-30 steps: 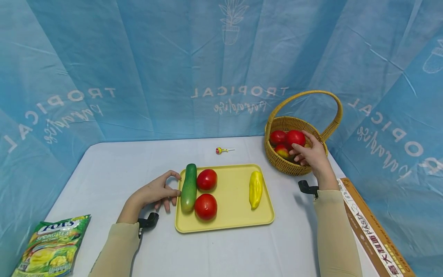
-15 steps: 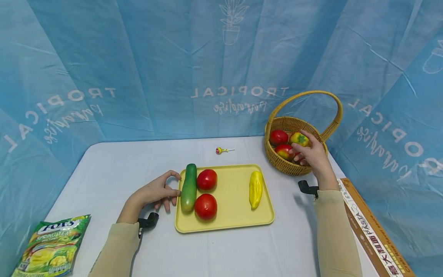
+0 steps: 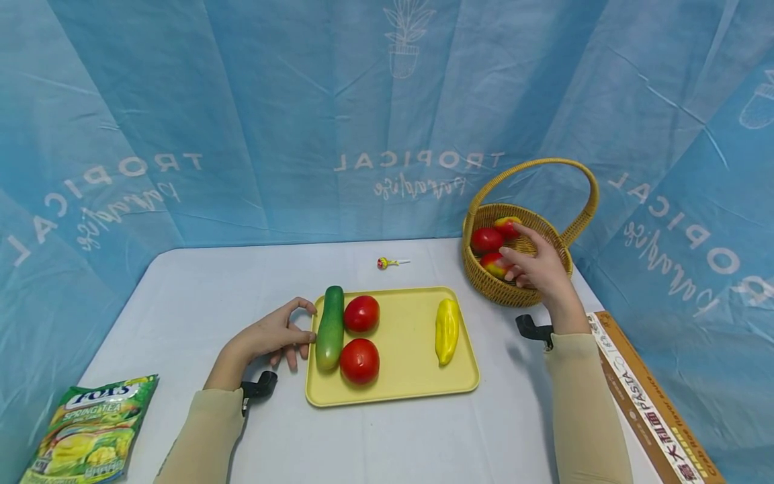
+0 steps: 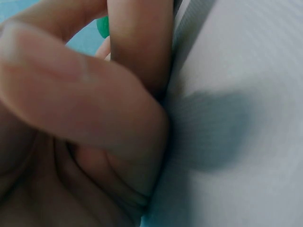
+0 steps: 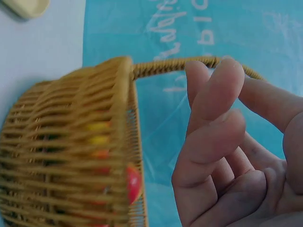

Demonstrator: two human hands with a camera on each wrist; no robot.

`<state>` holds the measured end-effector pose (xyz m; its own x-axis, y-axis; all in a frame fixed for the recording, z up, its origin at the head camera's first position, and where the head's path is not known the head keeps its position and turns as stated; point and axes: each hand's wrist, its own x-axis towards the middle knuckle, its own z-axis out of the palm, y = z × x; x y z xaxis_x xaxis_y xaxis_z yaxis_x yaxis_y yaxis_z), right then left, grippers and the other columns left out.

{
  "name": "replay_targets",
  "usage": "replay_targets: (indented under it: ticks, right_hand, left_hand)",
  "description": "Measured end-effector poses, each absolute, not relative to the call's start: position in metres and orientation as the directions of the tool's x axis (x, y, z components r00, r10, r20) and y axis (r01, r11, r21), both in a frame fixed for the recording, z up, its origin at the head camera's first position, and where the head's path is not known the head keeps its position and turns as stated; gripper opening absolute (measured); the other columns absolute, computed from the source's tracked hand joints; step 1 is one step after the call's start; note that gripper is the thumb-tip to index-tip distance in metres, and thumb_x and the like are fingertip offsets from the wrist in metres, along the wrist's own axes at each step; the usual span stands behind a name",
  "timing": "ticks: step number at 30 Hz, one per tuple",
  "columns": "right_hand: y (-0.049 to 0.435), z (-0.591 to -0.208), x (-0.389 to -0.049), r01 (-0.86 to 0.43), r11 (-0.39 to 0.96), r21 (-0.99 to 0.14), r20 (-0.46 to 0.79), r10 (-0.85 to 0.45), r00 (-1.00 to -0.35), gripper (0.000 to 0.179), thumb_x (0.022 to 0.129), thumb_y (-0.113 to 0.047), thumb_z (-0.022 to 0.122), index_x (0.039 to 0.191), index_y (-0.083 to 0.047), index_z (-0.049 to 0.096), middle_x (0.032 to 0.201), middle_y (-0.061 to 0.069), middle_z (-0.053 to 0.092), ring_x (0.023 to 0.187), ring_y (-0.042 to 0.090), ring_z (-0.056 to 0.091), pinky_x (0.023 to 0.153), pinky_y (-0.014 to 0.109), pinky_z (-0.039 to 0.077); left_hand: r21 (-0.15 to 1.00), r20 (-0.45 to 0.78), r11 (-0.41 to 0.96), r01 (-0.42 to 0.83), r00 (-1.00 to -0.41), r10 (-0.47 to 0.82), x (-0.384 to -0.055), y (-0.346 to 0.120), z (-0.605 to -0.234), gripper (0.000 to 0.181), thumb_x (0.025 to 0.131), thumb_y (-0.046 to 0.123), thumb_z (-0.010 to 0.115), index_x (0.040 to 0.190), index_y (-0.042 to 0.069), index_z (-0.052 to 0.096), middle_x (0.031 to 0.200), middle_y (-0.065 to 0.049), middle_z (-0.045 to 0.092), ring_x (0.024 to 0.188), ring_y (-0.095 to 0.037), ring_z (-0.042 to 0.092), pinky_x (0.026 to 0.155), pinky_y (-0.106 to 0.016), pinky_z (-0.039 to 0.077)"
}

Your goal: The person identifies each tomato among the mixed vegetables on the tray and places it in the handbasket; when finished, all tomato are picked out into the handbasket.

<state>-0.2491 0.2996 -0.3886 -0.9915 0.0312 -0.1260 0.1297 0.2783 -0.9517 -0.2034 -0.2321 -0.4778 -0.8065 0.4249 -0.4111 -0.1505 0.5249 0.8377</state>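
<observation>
In the head view my right hand [image 3: 538,265] is over the wicker basket [image 3: 504,292], its index fingertip right at a red-and-yellow fruit [image 3: 506,226] near the back. A red fruit [image 3: 486,240] and another red-and-yellow fruit [image 3: 492,264] lie in front of that one. The right wrist view shows nothing between thumb and fingers of the right hand [image 5: 227,165]. My left hand [image 3: 269,334] rests at the left rim of the yellow tray [image 3: 402,396], thumb and index fingertips against it. A cucumber [image 3: 330,329] lies just inside that rim.
Two round red fruits [image 3: 361,314] and a long yellow fruit or vegetable [image 3: 447,331] lie on the tray. Behind it is a lollipop [image 3: 390,263]. A FOX'S candy bag [image 3: 91,430] lies front left, a long pasta box [image 3: 653,396] at right. The basket handle [image 3: 589,202] arches up.
The fruit by my right hand has turned over, showing its yellow side, and shifted toward the basket's back left. My right hand has moved slightly left. The left hand has stayed put.
</observation>
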Motion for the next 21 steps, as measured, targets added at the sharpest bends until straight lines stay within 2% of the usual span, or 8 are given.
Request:
replay_targets:
  ticks: [5,9,17,21]
  right_hand:
    - [0.286,-0.379,-0.242,0.084,0.307,-0.948,-0.089,-0.004,-0.996,0.080,0.100,-0.041,0.073,0.167,-0.034,0.029,0.089,-0.008,0.081,0.063,0.017,0.070,0.061,0.028,0.056]
    - [0.271,-0.373,-0.238,0.046,0.317,-0.947,-0.069,-0.060,-0.996,0.078,0.101,-0.041,0.073,0.166,-0.035,0.031,0.094,-0.003,0.082,0.064,0.017,0.072,0.061,0.027,0.055]
    - [0.238,-0.373,-0.232,0.002,0.319,-0.948,-0.067,-0.192,-0.979,0.070,0.103,-0.036,0.071,0.164,-0.034,0.036,0.097,0.004,0.082,0.063,0.020,0.069,0.065,0.028,0.057]
    - [0.223,-0.378,-0.231,-0.006,0.286,-0.958,-0.073,-0.266,-0.961,0.069,0.103,-0.037,0.071,0.163,-0.036,0.038,0.097,0.006,0.082,0.065,0.022,0.069,0.061,0.027,0.055]
  left_hand:
    - [0.837,-0.410,0.526,-0.150,-0.808,0.423,-0.203,-0.232,-0.477,0.057,0.101,0.029,0.071,0.145,0.018,0.036,0.078,-0.010,0.076,0.054,-0.022,0.073,0.043,-0.022,0.044]
    - [0.836,-0.411,0.528,-0.149,-0.808,0.422,-0.203,-0.231,-0.476,0.056,0.101,0.028,0.070,0.144,0.017,0.036,0.078,-0.010,0.076,0.054,-0.021,0.073,0.043,-0.022,0.044]
    - [0.835,-0.411,0.531,-0.146,-0.807,0.424,-0.202,-0.231,-0.475,0.056,0.101,0.027,0.070,0.143,0.017,0.035,0.077,-0.009,0.076,0.053,-0.020,0.072,0.043,-0.021,0.043]
    - [0.833,-0.416,0.531,-0.152,-0.805,0.422,-0.203,-0.231,-0.475,0.056,0.101,0.027,0.071,0.144,0.017,0.036,0.077,-0.009,0.076,0.053,-0.020,0.072,0.043,-0.021,0.044]
